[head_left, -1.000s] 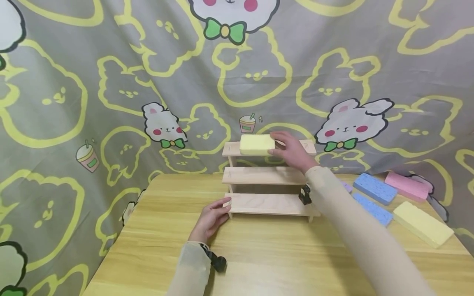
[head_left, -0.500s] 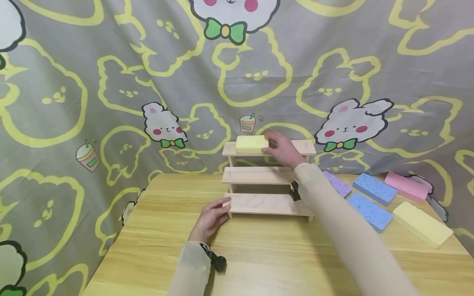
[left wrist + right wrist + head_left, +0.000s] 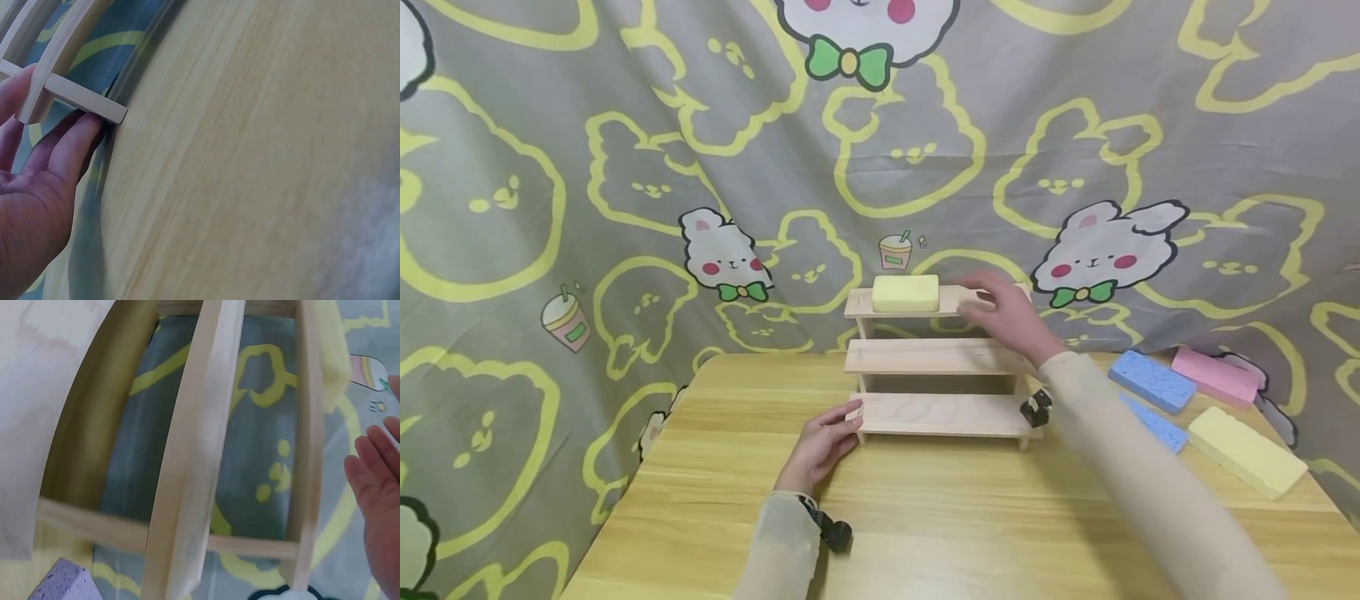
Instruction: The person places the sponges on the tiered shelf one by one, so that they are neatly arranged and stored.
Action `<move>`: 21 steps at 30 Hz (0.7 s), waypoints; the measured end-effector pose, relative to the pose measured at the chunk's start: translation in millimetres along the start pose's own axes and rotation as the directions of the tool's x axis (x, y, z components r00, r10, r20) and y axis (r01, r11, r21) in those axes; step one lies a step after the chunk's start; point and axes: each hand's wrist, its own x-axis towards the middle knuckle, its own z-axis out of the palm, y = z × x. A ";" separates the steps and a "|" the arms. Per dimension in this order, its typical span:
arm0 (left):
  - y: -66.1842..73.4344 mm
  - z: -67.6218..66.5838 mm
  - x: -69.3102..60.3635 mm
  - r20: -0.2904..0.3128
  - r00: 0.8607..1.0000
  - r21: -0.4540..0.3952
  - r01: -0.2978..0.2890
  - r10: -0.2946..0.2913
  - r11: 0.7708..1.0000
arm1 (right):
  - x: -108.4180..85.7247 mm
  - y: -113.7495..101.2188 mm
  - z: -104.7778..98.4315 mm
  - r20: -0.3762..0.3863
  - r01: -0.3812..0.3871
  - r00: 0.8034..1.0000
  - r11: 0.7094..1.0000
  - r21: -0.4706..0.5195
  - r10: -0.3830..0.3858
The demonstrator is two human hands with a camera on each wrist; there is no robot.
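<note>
A yellow sponge (image 3: 906, 293) lies on the left part of the top step of a three-tier wooden shelf (image 3: 951, 411). Just right of the sponge is my right hand (image 3: 1011, 315), apart from it and holding nothing. In the right wrist view the fingers (image 3: 370, 481) are fairly straight, beside the shelf's top board. My left hand (image 3: 814, 450) grips the left end of the lowest step. The left wrist view has its thumb on one side of the wooden board (image 3: 59, 56) and fingers behind the other.
At the right of the wooden table (image 3: 715, 500) lie two blue sponges (image 3: 1152, 380), a pink sponge (image 3: 1215, 375) and another yellow sponge (image 3: 1247, 450). A purple sponge (image 3: 65, 584) shows in the right wrist view. A patterned curtain (image 3: 647, 167) hangs behind.
The yellow sponge slid left along the top step in my right hand. My right hand has since let go and drawn away to the right. The left hand keeps its grip.
</note>
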 end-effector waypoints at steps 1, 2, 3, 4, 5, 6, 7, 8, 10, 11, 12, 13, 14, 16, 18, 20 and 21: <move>-0.1 -0.1 0.2 0.001 1.000 0.003 -0.002 0.002 1.000 | -4.4 -0.6 -3.3 -0.010 -0.001 1.000 1.000 -0.005 0.001; -0.1 -0.1 0.2 -0.002 1.000 0.005 -0.002 0.002 1.000 | -8.7 -1.1 -6.6 -0.022 -0.005 1.000 1.000 -0.014 0.005; -0.2 -0.1 0.3 -0.005 1.000 0.005 -0.002 0.002 1.000 | -12.7 -1.1 -9.9 -0.031 -0.001 1.000 1.000 -0.025 0.001; -0.4 -0.1 0.5 -0.005 1.000 0.004 -0.002 0.002 1.000 | -16.5 -1.2 -13.1 -0.039 0.009 0.999 0.999 -0.032 -0.011; -0.5 0.0 0.5 -0.007 1.000 0.001 -0.002 0.002 1.000 | -20.3 -0.8 -16.2 -0.044 0.020 0.999 0.999 -0.042 -0.022; -0.5 0.2 0.3 -0.006 1.000 -0.002 -0.004 0.004 1.000 | -24.3 -0.3 -19.5 -0.049 0.034 0.998 0.998 -0.050 -0.037; -0.7 0.2 0.2 -0.007 1.000 -0.008 -0.005 0.005 1.000 | -28.6 -0.3 -22.6 -0.054 0.042 0.998 0.997 -0.064 -0.045; -1.0 0.2 0.0 -0.008 1.000 -0.015 -0.006 0.006 1.000 | -32.9 -0.1 -26.0 -0.054 0.043 0.997 0.996 -0.073 -0.047; -0.9 0.3 -0.4 -0.004 1.000 -0.026 -0.009 0.008 1.000 | -42.1 -0.6 -33.2 -0.047 0.032 0.998 0.996 -0.086 -0.036; -0.6 0.3 -0.7 -0.006 1.000 -0.025 -0.009 0.009 1.000 | -46.8 -1.5 -36.9 -0.042 0.027 0.999 0.995 -0.096 -0.031; -0.4 0.1 -0.8 -0.005 1.000 -0.025 -0.011 0.011 1.000 | -51.4 -2.1 -40.3 -0.039 0.026 0.999 0.994 -0.105 -0.030; -0.1 0.1 -0.5 -0.005 1.000 -0.025 -0.012 0.012 1.000 | -55.7 -2.4 -43.8 -0.036 0.019 0.999 0.993 -0.117 -0.023; 0.2 -0.1 -0.2 -0.005 1.000 -0.022 -0.013 0.013 1.000 | -59.5 -1.8 -46.9 -0.031 0.017 0.999 0.992 -0.122 -0.021; 0.5 -0.7 0.3 -0.002 1.000 -0.014 -0.015 0.015 1.000 | -67.3 -0.3 -51.8 -0.038 0.010 0.999 0.988 -0.156 -0.016; -0.2 -1.3 0.8 -0.002 1.000 -0.015 -0.015 0.015 1.000 | -75.0 3.7 -55.4 -0.046 0.013 0.999 0.983 -0.185 -0.022; -1.0 -1.5 0.8 0.001 1.000 -0.012 -0.013 0.013 1.000 | -82.8 8.2 -58.7 -0.051 0.005 0.999 0.976 -0.216 -0.017; -1.4 -1.5 0.8 0.003 1.000 -0.012 -0.013 0.013 1.000 | -86.7 10.0 -60.2 -0.053 0.005 0.998 0.974 -0.226 -0.018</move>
